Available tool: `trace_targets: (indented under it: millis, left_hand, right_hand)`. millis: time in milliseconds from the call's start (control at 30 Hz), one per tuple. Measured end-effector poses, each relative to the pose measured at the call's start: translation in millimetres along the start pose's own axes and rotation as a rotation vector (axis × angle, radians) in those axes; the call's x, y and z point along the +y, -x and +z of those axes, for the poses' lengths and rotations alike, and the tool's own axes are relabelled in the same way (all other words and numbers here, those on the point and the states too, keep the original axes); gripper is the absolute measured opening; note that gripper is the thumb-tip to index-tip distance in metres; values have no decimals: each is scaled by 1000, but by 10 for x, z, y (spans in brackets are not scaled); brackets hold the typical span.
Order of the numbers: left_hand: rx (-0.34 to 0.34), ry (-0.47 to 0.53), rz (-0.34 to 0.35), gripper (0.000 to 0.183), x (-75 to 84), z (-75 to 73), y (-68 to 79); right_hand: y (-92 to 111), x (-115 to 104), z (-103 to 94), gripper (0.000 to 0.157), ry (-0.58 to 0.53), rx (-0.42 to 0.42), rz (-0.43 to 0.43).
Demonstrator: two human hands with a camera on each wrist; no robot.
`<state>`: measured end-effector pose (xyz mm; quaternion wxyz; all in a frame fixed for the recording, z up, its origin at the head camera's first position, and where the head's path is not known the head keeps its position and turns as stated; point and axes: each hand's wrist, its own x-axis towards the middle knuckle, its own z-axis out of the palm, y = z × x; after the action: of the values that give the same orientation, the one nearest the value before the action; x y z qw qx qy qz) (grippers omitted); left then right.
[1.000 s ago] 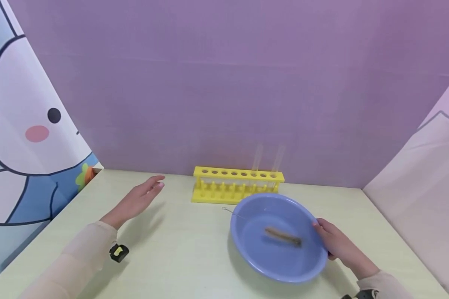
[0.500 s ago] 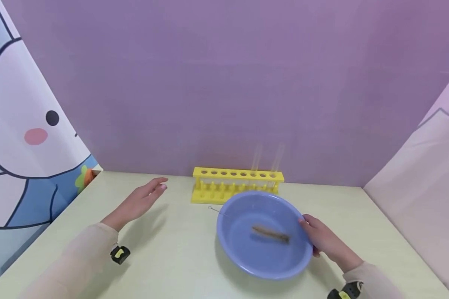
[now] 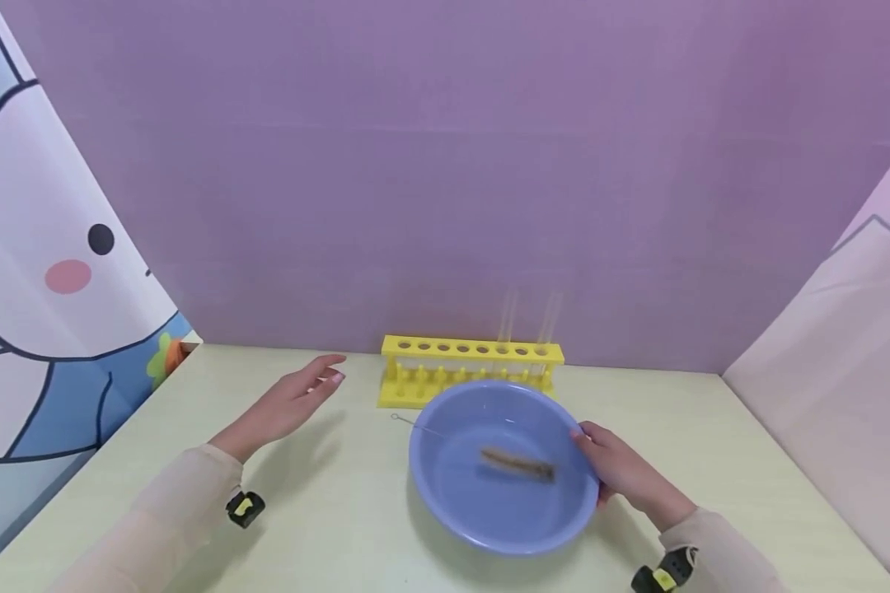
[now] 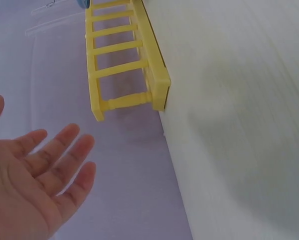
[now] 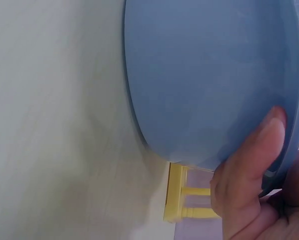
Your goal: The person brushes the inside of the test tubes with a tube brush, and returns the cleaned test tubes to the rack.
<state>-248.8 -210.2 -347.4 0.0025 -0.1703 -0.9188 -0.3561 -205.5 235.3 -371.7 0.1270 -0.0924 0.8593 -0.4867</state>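
My right hand (image 3: 630, 473) grips the right rim of a round blue basin (image 3: 504, 523). In the right wrist view, its fingers (image 5: 252, 160) lie against the outer wall of the basin (image 5: 199, 75). Inside the basin is a test tube brush (image 3: 517, 464) with brown bristles; its thin looped wire handle pokes out over the left rim. Whether the basin's base touches the table cannot be told. My left hand (image 3: 285, 403) hovers over the table on the left, fingers relaxed and holding nothing, palm visible in the left wrist view.
A yellow test tube rack (image 3: 415, 397) stands at the back, just behind the basin, partly hidden by it. Two clear test tubes (image 3: 508, 319) are upright in its right part. A purple backdrop (image 3: 445, 181) rises behind the table (image 3: 341, 511).
My right hand has moved the basin to the left, with the brush inside it, so it covers more of the rack's front. My left hand has shifted slightly right.
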Motion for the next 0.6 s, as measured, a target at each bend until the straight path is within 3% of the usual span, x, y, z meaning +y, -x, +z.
trace_targets:
  millis: [267,600]
  left_hand:
    - [-33,15,30,55,23,64,-71]
    - [-103,74,78,44,28,146,-52]
  right_hand:
    - [-73,-43,14,40,-46,-51,-22]
    - [-102,-70,77,39,-59,-70,-26]
